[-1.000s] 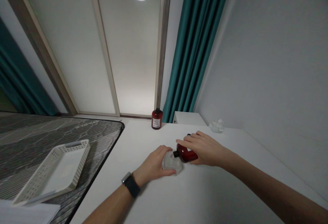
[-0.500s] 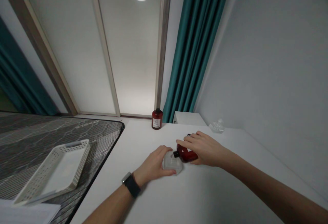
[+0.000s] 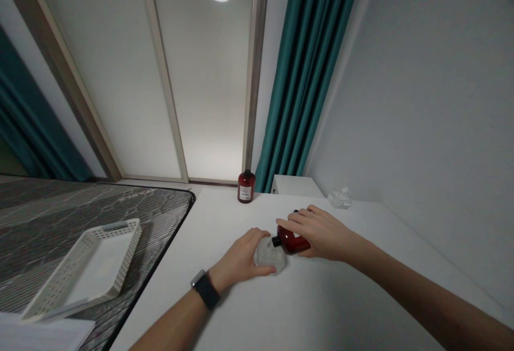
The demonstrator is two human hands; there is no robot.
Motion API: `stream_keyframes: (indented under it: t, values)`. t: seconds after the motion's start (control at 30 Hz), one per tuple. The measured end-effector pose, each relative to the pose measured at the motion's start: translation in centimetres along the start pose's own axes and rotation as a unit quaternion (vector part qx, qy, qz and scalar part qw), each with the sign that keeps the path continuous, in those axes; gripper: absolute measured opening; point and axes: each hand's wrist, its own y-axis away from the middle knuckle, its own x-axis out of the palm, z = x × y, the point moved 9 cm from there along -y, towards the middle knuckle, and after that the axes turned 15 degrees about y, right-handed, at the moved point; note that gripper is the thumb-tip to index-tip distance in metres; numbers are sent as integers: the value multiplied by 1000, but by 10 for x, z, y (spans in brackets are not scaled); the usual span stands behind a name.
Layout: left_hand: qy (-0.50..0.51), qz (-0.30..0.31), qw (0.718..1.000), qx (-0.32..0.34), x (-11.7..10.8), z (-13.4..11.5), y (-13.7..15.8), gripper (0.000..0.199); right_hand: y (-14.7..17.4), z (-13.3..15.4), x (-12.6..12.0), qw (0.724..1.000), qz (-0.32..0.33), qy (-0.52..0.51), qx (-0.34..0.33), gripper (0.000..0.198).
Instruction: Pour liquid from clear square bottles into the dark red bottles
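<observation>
My right hand is wrapped around a dark red-brown bottle, which lies tipped on its side. The bottle's black neck points left, over the edge of a clear, squat container. Around the left side of that container curl the fingers and thumb of my left hand, which wears a black watch. The container rests on the white table; what is inside it I cannot make out. A small dark tip shows just behind my right hand, the rest of it hidden.
Another red-brown bottle with a white label and black cap stands upright at the table's far edge. Crumpled clear plastic lies at the back right. To the left, a white perforated basket and white paper lie on a dark patterned surface.
</observation>
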Motion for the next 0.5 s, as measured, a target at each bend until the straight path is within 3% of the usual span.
stream_keyframes:
  t: [0.5]
  values:
    - [-4, 3, 1000, 2, 1, 0, 0, 67, 0, 0, 0, 1000, -4, 7, -1, 69]
